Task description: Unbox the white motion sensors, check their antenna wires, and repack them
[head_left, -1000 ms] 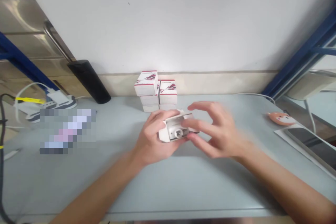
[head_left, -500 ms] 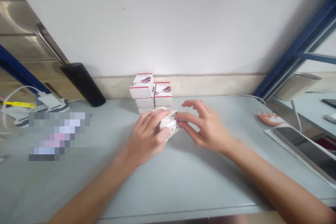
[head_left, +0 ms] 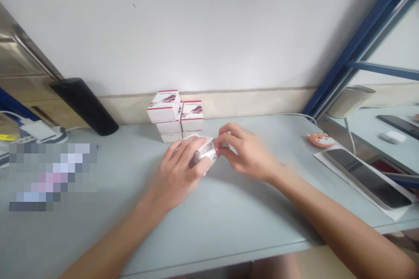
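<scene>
My left hand is wrapped round a small white box, thumb on the near side and fingers over the top. The box's right end looks open, with something white inside that is too blurred to name. At that end, the fingertips of my right hand are pinched together against the box's edge; what they grip is too small to make out. Just behind the hands stand stacked white boxes with red stripes.
A black cylinder leans at the back left, near a white power strip. A pixelated patch covers part of the left desk. On the right lie an orange animal-face item and a dark phone-like slab.
The view has shifted to the right. My right hand's raised fingers have come down and drawn together at the box's open end. My left hand keeps its hold.
</scene>
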`<action>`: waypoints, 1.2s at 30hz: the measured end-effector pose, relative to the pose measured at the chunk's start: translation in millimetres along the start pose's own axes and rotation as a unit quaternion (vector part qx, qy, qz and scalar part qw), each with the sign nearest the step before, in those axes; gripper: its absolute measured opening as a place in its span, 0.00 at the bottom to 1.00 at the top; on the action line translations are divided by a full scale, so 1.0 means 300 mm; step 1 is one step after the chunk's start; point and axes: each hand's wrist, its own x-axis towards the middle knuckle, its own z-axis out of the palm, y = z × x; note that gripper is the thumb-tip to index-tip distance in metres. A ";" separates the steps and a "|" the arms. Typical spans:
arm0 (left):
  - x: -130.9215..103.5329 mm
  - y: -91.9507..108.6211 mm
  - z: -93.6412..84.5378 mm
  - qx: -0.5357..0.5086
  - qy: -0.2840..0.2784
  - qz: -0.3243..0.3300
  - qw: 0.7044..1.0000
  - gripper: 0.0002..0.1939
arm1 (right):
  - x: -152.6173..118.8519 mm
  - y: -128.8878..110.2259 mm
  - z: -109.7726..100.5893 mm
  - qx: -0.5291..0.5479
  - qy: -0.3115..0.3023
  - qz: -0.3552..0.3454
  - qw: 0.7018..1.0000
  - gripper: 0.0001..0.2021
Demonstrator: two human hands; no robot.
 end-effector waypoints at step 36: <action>-0.018 -0.022 0.002 -0.052 0.001 -0.039 0.998 0.15 | 0.003 -0.030 0.029 -0.098 0.156 -0.124 0.975 0.16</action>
